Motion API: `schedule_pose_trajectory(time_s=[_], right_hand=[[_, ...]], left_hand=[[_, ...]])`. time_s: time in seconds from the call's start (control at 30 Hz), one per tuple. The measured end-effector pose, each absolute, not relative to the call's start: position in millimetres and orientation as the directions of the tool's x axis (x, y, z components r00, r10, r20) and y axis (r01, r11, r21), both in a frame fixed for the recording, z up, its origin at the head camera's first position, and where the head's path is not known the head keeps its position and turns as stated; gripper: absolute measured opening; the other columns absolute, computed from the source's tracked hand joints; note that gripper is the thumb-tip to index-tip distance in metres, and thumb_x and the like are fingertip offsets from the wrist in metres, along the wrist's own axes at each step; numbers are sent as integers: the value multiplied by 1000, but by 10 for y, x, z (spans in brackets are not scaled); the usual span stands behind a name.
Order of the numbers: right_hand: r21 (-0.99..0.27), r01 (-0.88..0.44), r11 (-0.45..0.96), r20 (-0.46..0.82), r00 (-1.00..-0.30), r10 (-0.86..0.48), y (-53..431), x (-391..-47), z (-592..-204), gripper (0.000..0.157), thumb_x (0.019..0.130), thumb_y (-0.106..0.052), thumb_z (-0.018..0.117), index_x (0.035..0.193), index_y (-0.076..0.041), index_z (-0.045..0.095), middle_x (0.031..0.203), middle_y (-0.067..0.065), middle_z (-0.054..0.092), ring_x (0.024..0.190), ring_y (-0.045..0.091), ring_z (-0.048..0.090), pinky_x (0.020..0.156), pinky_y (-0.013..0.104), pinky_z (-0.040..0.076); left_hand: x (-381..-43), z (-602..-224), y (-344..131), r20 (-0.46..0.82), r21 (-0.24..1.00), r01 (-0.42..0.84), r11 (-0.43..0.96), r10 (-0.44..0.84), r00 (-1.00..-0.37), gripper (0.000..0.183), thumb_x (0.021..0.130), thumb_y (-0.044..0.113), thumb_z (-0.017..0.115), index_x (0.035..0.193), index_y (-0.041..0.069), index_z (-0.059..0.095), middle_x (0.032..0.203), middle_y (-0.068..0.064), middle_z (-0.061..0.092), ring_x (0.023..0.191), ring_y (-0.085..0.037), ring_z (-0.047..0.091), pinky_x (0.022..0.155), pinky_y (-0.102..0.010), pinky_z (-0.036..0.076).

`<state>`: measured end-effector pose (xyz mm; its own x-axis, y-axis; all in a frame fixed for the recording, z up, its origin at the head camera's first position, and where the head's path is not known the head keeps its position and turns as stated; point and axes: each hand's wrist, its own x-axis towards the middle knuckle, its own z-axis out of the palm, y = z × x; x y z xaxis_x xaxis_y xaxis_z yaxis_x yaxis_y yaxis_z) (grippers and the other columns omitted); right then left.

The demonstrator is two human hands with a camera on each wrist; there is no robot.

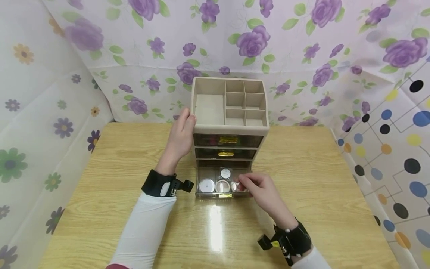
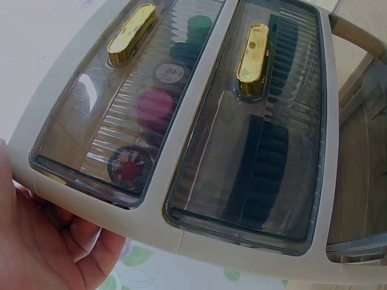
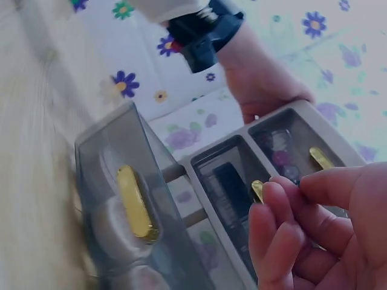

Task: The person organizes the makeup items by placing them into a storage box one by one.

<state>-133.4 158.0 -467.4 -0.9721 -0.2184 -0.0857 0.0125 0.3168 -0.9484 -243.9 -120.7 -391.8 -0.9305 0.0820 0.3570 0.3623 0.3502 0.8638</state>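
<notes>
A beige drawer organizer (image 1: pixel 231 129) stands on the table. My left hand (image 1: pixel 181 136) rests against its left side, with bent fingers (image 2: pixel 91 235) beside the wall in the left wrist view. The bottom drawer (image 1: pixel 211 169) is pulled out. Inside lie a round white item (image 1: pixel 206 185), a ring-shaped item (image 1: pixel 222 186) and a smaller white disc (image 1: pixel 225 173). Over the drawer's right end is my right hand (image 1: pixel 260 188), near another pale item (image 1: pixel 236 186) partly hidden by it. Its fingers (image 3: pixel 278 205) are loosely curled, thumb close to the index finger, with no held object visible.
Two upper drawers, one on top (image 1: pixel 208 140) and one below (image 1: pixel 208 153), are closed, with gold handles. Colored round items show through the top one. Open compartments (image 1: pixel 235 100) form the organizer's top. Flowered cloth (image 1: pixel 151 67) hangs behind the wooden table (image 1: pixel 295 160).
</notes>
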Motion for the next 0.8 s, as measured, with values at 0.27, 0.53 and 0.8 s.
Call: schedule_pose_trajectory(time_s=[0.27,0.53,0.8], right_hand=[[-944,221,245,-287,-916,-281,1702,-1095,-4899,37,110,-29,62,111,5,76,102,24,75,85,29,70,69,29,56],[-933,304,193,-356,-861,-364,1585,-997,-5212,41,109,-30,63,118,8,74,105,20,77,87,26,75,76,32,62],[-913,390,117,-405,-835,-372,1454,-1016,-5374,49,108,-38,64,124,8,71,106,18,78,90,25,77,80,35,63]], left_hand=[[-2442,-3909,-1226,356,868,360,341,77,-931,30,111,34,34,103,7,45,84,-10,33,74,-29,38,66,-41,31],[-2455,-3916,-1221,362,866,369,337,86,-928,30,111,35,34,102,8,44,81,-9,32,68,-28,34,63,-40,30],[-2450,-3934,-1211,352,873,359,331,83,-932,29,111,34,34,101,9,44,79,-8,32,65,-27,33,61,-39,30]])
